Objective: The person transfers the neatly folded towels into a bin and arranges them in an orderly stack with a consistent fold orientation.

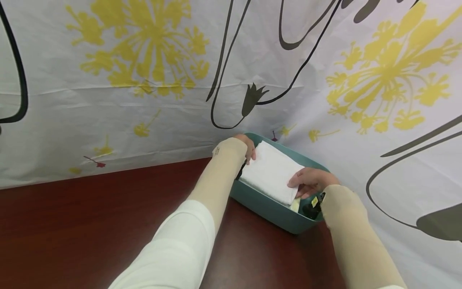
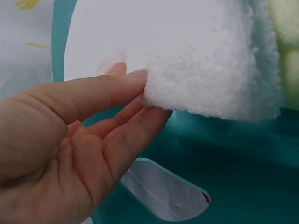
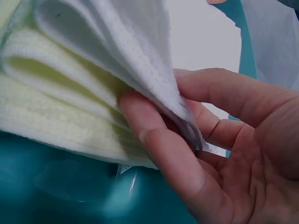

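A folded white towel (image 1: 270,170) lies in a teal basket (image 1: 265,209), on top of a pale yellow towel (image 3: 70,112) that is also folded. My left hand (image 1: 248,147) pinches the white towel's far-left corner between thumb and fingers, as the left wrist view shows. At the near-right corner my right hand (image 1: 311,180) pinches the white layers, thumb on top and fingers beneath, with the fingertips between the white and yellow cloths. Most of the yellow towel is hidden in the head view.
The basket stands on a dark red-brown table (image 1: 108,224), close to a hanging white curtain (image 1: 173,108) with yellow and grey flower prints. An oval handle slot (image 2: 166,189) pierces the basket's end wall. A black device with a yellow label (image 1: 315,202) shows by my right wrist.
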Action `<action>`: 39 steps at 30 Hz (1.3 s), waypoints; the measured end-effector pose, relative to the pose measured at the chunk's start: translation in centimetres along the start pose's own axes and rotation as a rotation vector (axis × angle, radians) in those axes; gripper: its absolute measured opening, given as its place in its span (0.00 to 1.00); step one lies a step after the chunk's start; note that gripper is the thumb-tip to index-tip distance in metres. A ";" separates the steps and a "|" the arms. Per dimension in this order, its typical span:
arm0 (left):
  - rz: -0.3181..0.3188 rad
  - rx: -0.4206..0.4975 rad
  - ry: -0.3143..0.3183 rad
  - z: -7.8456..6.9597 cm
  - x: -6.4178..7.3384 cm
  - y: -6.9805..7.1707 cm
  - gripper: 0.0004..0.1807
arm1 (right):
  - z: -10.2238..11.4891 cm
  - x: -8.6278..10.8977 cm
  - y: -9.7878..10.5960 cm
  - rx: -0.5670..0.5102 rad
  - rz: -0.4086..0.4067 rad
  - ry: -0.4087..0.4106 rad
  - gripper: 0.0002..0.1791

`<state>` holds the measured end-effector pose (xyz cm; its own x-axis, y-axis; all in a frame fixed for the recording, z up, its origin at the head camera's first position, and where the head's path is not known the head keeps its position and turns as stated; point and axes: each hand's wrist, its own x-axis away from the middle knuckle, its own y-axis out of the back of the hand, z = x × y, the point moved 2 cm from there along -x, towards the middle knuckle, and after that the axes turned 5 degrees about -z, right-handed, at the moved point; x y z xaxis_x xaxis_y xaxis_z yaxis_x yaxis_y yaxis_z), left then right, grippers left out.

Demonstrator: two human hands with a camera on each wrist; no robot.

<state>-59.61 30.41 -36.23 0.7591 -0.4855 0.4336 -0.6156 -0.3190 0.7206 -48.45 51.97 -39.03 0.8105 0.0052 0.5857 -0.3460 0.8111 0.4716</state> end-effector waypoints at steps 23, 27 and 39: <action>0.162 -0.244 -0.028 -0.7 3.9 0.8 0.24 | -0.1 2.9 -0.1 0.027 -0.026 0.076 0.22; 0.221 -0.226 -0.054 -0.5 4.4 1.1 0.25 | 0.0 3.6 -0.2 0.042 -0.042 0.099 0.22; 0.262 0.026 -0.026 0.4 5.6 0.8 0.25 | -0.4 5.3 -0.6 0.014 -0.063 0.172 0.26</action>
<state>-55.96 27.10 -33.43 0.5676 -0.5747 0.5895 -0.7959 -0.1999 0.5714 -43.79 51.73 -36.48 0.8992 0.0562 0.4338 -0.2980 0.8048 0.5134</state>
